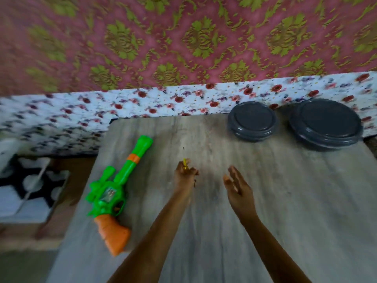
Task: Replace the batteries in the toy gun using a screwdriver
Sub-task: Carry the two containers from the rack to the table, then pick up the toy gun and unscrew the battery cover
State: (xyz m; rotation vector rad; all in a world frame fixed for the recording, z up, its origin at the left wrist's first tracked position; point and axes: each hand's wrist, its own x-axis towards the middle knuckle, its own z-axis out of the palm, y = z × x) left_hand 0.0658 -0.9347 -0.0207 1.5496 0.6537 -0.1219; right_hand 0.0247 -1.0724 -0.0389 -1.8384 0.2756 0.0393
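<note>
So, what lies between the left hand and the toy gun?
Nothing: in the head view only bare table top separates the left hand from the toy gun.

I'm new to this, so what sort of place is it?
Probably a room in a home: a wood-grain table beside floral-print cloth, a pink-and-gold patterned wall behind, a toy gun on the table.

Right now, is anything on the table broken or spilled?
Nothing stands out. The toy gun looks whole on the table, the small dish and big dish sit level, and the left hand pinches a yellow tool.
</note>
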